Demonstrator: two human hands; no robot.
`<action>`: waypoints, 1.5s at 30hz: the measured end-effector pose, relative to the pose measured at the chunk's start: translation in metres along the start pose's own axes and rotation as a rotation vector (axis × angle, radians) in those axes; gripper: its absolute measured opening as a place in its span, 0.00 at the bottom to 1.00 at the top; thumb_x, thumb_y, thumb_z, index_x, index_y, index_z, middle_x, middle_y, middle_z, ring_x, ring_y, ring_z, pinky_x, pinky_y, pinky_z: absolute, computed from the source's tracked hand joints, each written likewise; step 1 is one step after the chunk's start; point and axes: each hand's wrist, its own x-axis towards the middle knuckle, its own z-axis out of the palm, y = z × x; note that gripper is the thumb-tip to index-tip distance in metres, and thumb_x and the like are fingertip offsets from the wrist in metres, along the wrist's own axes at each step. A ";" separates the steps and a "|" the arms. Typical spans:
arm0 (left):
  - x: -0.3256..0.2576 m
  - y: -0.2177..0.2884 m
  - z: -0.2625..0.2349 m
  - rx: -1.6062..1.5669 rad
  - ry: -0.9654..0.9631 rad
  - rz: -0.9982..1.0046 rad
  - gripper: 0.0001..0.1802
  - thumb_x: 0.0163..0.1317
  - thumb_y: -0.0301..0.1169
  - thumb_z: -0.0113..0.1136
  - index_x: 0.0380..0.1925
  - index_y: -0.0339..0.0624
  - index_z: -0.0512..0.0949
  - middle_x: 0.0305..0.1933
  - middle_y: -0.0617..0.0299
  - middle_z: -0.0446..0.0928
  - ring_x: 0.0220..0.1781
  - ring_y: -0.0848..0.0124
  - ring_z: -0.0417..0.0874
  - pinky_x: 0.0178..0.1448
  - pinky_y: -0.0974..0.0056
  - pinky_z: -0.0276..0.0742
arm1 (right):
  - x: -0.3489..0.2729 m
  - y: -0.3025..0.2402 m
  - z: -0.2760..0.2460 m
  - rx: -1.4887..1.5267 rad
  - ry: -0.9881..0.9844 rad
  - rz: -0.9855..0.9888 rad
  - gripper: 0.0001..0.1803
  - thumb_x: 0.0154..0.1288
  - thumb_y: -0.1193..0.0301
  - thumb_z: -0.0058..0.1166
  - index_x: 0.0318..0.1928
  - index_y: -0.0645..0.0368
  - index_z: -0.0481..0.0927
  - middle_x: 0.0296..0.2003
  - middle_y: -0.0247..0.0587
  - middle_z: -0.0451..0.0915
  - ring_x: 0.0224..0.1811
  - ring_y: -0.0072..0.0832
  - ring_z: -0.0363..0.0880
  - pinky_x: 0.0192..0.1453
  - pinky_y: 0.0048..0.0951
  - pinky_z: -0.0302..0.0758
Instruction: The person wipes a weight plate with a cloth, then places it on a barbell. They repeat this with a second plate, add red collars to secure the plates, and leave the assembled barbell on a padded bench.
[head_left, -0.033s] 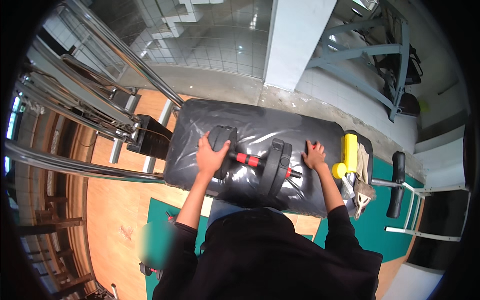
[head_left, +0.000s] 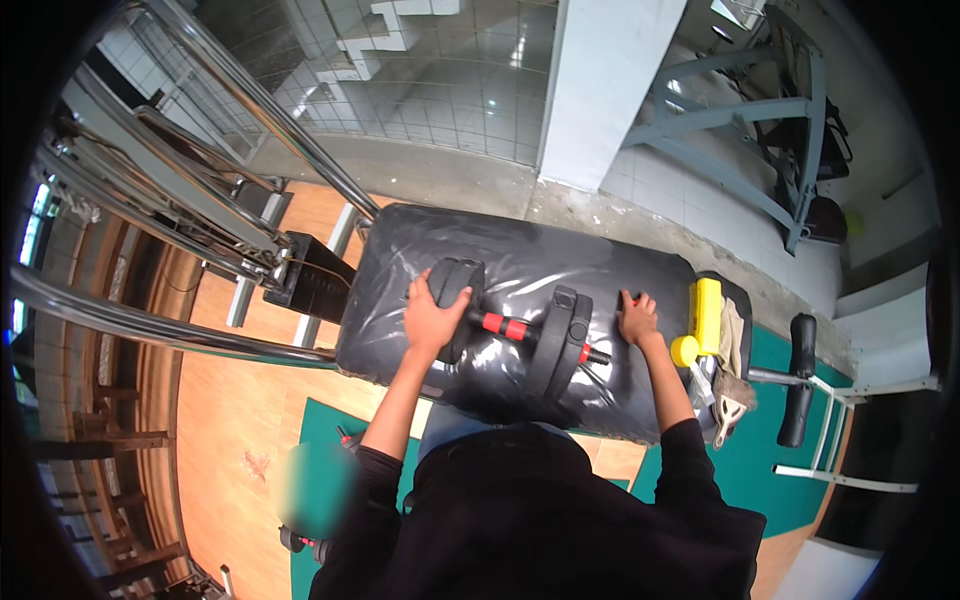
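A dumbbell [head_left: 557, 345] with black plates and a red-and-black grip lies on a black padded bench [head_left: 610, 265]. Its right end shows a bare threaded tip past a red ring. My left hand [head_left: 432, 322] grips the plates at the left end, thumb on one side and fingers on the other. My right hand [head_left: 640, 321] is closed beside the right end, over the bench, with a bit of something small and red showing at its fingers; its kind is mostly hidden.
A yellow bottle [head_left: 706, 315], a yellow round lid [head_left: 684, 351], a pale cloth [head_left: 732, 330] and a brush [head_left: 731, 410] lie at the bench's right end. Metal rails [head_left: 170, 330] and a weight stack [head_left: 305, 275] stand left. A white pillar [head_left: 610, 95] rises beyond.
The whole view has shifted slightly, with the bench sitting a little lower and further right. Both hands keep their places by the dumbbell.
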 end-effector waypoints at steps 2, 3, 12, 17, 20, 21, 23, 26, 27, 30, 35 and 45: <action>0.003 0.008 0.003 -0.049 -0.054 -0.045 0.44 0.46 0.55 0.66 0.57 0.37 0.66 0.54 0.46 0.71 0.56 0.48 0.74 0.56 0.52 0.71 | 0.017 0.019 0.005 0.150 -0.019 0.030 0.23 0.67 0.64 0.45 0.62 0.48 0.64 0.62 0.58 0.53 0.63 0.57 0.55 0.62 0.48 0.67; 0.002 0.003 0.003 -0.040 -0.049 -0.036 0.45 0.46 0.55 0.66 0.57 0.37 0.66 0.54 0.46 0.70 0.56 0.48 0.73 0.57 0.52 0.70 | 0.018 0.016 0.003 0.127 0.131 0.028 0.17 0.68 0.63 0.45 0.55 0.54 0.71 0.52 0.57 0.68 0.54 0.53 0.69 0.55 0.45 0.71; 0.019 -0.054 0.004 -0.919 -0.060 -0.100 0.32 0.71 0.53 0.33 0.55 0.33 0.67 0.57 0.49 0.69 0.57 0.62 0.72 0.64 0.59 0.64 | -0.066 -0.201 -0.111 1.434 0.080 -0.590 0.14 0.74 0.65 0.42 0.44 0.63 0.77 0.35 0.36 0.78 0.36 0.21 0.79 0.39 0.21 0.74; 0.022 -0.061 0.012 -1.024 -0.159 -0.262 0.37 0.72 0.55 0.25 0.53 0.31 0.71 0.53 0.51 0.73 0.56 0.64 0.72 0.64 0.62 0.62 | -0.084 -0.321 -0.077 1.030 0.326 -0.765 0.12 0.65 0.67 0.53 0.45 0.59 0.75 0.39 0.44 0.79 0.36 0.36 0.79 0.71 0.53 0.49; 0.020 -0.041 0.007 -1.086 -0.171 -0.225 0.36 0.72 0.54 0.26 0.55 0.31 0.70 0.55 0.51 0.73 0.56 0.65 0.72 0.63 0.64 0.62 | -0.072 -0.328 -0.062 0.861 0.283 -0.757 0.14 0.67 0.63 0.49 0.48 0.59 0.75 0.44 0.44 0.80 0.47 0.40 0.78 0.71 0.55 0.47; 0.018 -0.034 -0.004 -1.054 -0.219 -0.231 0.37 0.72 0.54 0.26 0.55 0.31 0.70 0.55 0.52 0.73 0.57 0.66 0.72 0.63 0.64 0.63 | -0.069 -0.327 -0.055 0.875 0.285 -0.757 0.15 0.68 0.63 0.47 0.48 0.59 0.75 0.46 0.44 0.79 0.50 0.40 0.77 0.71 0.55 0.48; 0.017 -0.031 -0.013 -1.081 -0.273 -0.278 0.37 0.72 0.55 0.26 0.55 0.31 0.70 0.55 0.53 0.73 0.58 0.67 0.72 0.63 0.65 0.63 | -0.070 -0.327 -0.049 0.900 0.271 -0.765 0.16 0.70 0.63 0.43 0.50 0.59 0.74 0.49 0.45 0.78 0.56 0.40 0.74 0.71 0.53 0.48; 0.025 -0.044 -0.009 -1.284 -0.308 -0.444 0.37 0.71 0.57 0.28 0.57 0.33 0.68 0.57 0.55 0.71 0.60 0.68 0.71 0.66 0.65 0.61 | -0.079 -0.328 -0.054 0.699 0.361 -0.788 0.17 0.72 0.65 0.38 0.52 0.60 0.73 0.53 0.44 0.76 0.60 0.39 0.70 0.70 0.48 0.54; 0.027 -0.047 -0.008 -1.373 -0.310 -0.539 0.38 0.70 0.58 0.28 0.59 0.34 0.66 0.59 0.55 0.70 0.61 0.67 0.70 0.67 0.64 0.59 | -0.076 -0.328 -0.048 0.596 0.411 -0.806 0.15 0.69 0.69 0.40 0.52 0.61 0.73 0.54 0.42 0.76 0.59 0.38 0.72 0.68 0.45 0.59; 0.029 -0.066 -0.013 -1.574 -0.359 -0.658 0.39 0.67 0.63 0.31 0.61 0.41 0.63 0.58 0.57 0.70 0.59 0.67 0.70 0.68 0.62 0.58 | -0.072 -0.330 -0.044 0.365 0.427 -0.774 0.17 0.63 0.71 0.45 0.52 0.61 0.72 0.54 0.40 0.76 0.57 0.38 0.73 0.66 0.44 0.61; 0.052 -0.140 -0.020 -1.354 -0.408 -0.738 0.30 0.66 0.60 0.42 0.52 0.49 0.72 0.43 0.72 0.74 0.38 0.80 0.68 0.49 0.69 0.67 | -0.073 -0.333 -0.041 0.384 0.510 -0.737 0.06 0.53 0.70 0.55 0.32 0.55 0.81 0.46 0.36 0.80 0.50 0.34 0.77 0.64 0.42 0.65; 0.074 -0.171 0.013 -1.145 -0.825 -0.582 0.23 0.67 0.39 0.54 0.54 0.34 0.67 0.40 0.58 0.75 0.41 0.71 0.79 0.50 0.64 0.80 | -0.082 -0.341 -0.043 0.406 0.516 -0.664 0.04 0.51 0.71 0.56 0.30 0.55 0.80 0.47 0.34 0.80 0.50 0.33 0.77 0.65 0.44 0.65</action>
